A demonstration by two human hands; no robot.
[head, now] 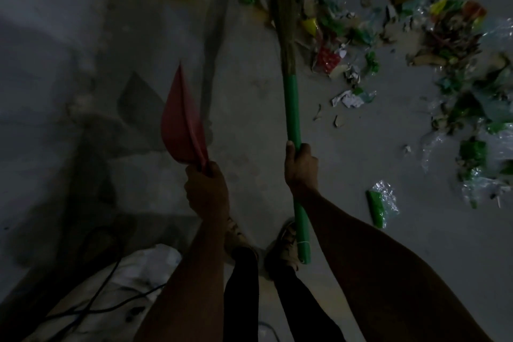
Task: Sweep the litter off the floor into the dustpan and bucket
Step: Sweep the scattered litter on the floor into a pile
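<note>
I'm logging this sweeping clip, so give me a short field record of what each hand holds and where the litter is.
left hand: grips red dustpan, raised off the floor
right hand: grips green broom handle
broom bristles: at the left edge of the litter
litter: wrappers, plastic and paper scattered on the floor, right of the broom
bucket: not in view
sweeping into dustpan: not yet done

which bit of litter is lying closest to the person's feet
The green and clear plastic wrapper, lying alone on the floor just right of the right hand. The other litter lies farther off in the scattered pile.
</note>
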